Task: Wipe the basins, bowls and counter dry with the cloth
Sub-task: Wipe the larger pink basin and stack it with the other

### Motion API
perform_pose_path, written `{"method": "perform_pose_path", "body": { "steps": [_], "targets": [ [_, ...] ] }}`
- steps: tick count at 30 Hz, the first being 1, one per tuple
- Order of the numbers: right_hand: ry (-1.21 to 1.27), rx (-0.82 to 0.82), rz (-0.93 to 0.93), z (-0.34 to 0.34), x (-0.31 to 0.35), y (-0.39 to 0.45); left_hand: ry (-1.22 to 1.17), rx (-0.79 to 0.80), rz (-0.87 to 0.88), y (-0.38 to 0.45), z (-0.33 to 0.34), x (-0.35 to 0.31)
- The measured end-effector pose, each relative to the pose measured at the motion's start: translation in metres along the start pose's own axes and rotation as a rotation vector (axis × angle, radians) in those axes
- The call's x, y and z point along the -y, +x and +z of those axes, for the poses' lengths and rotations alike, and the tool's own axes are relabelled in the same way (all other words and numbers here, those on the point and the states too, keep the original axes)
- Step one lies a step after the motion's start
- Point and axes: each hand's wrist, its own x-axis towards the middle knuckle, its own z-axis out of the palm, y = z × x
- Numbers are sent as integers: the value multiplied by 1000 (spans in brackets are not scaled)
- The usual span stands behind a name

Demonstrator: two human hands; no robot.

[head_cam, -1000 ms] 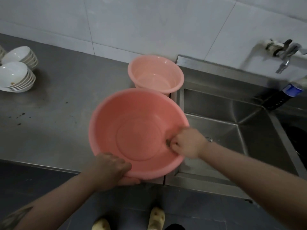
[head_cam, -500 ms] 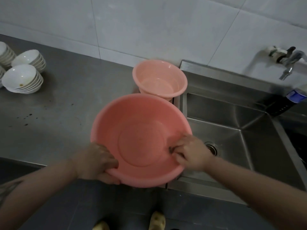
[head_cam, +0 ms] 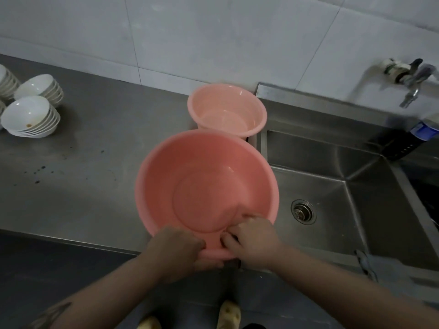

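Note:
A large pink basin sits across the seam between the steel counter and the sink. My left hand grips its near rim, thumb inside. My right hand is inside the basin against the near wall, fingers curled on a small dark cloth that is almost wholly hidden under them. The two hands nearly touch. A smaller pink basin stands upright just behind the large one. Stacks of white bowls stand at the counter's far left.
The steel sink with its drain lies to the right, a tap on the tiled wall above it. A blue-capped bottle stands at the sink's back right. A grey rag lies on the sink's front edge. Dark specks dot the counter.
My right hand slid from the basin's right wall round to the near wall. My left hand shifted right along the near rim, so the hands are now close together.

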Motion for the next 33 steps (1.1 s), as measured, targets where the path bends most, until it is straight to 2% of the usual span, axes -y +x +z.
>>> {"method": "perform_pose_path", "body": {
  "steps": [3,6,9,12,15,16,18,23,27,30,33],
  "targets": [
    [-66,130,-191,-26,-65,17,48,19,74,-4,1,24],
    [-175,116,-240,-45,-107,27,43,47,151,-7,-2,46],
    [-106,165,-103,-29,-61,18,-19,91,243,-1,-9,59],
    [-75,267,-158,-7,-5,5,-126,272,250,1,-16,68],
    [11,227,-229,-26,-28,7,-145,369,235,1,-20,73],
    [-30,144,-290,-34,-44,9,-155,371,233,1,-19,74],
    [-119,-38,-342,-35,-65,7,-171,343,233,0,-19,77],
    [-95,-145,-160,5,-31,-9,-84,241,271,-5,-27,83],
    [-122,-228,-28,0,9,-3,-33,9,251,-12,-1,24],
    [-115,-173,1,0,24,0,-26,-56,105,-7,9,0],
    [-51,-4,-122,-8,-10,0,23,-48,82,-8,4,14]
  ]
}}
